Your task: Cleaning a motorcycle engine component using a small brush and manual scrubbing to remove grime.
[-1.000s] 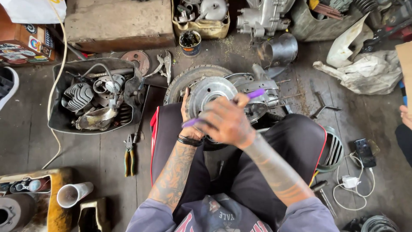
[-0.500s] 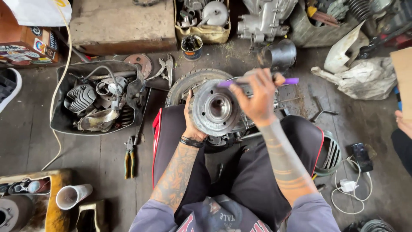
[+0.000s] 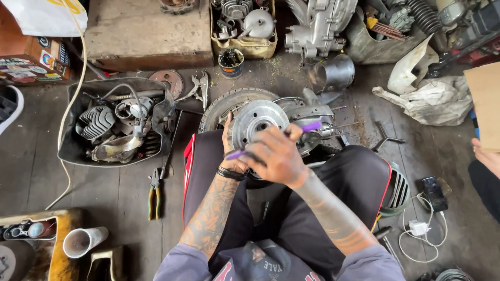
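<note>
I sit on the floor with a round metal hub disc [image 3: 256,120] of a small engine and wheel assembly [image 3: 302,112] between my knees. My right hand [image 3: 275,156] is closed around a purple-handled tool [image 3: 311,126] that lies across the lower part of the disc. My left hand [image 3: 229,151] rests against the disc's left edge, fingers pressed to the rim beside the tyre [image 3: 224,104]. The tool's tip is hidden by my right hand.
A black tray [image 3: 70,151] of engine parts lies to the left, with pliers [image 3: 154,190] below it. A wooden block [image 3: 143,34], a yellow parts box [image 3: 245,48], a metal cup [image 3: 333,73], rags [image 3: 432,101], a phone [image 3: 433,192] and a charger [image 3: 418,227] surround me. Another person's hand [image 3: 484,153] is at the right edge.
My right hand has come back down from above the hub to its lower left, and the purple tool now lies across the disc again. The left hand stays on the rim.
</note>
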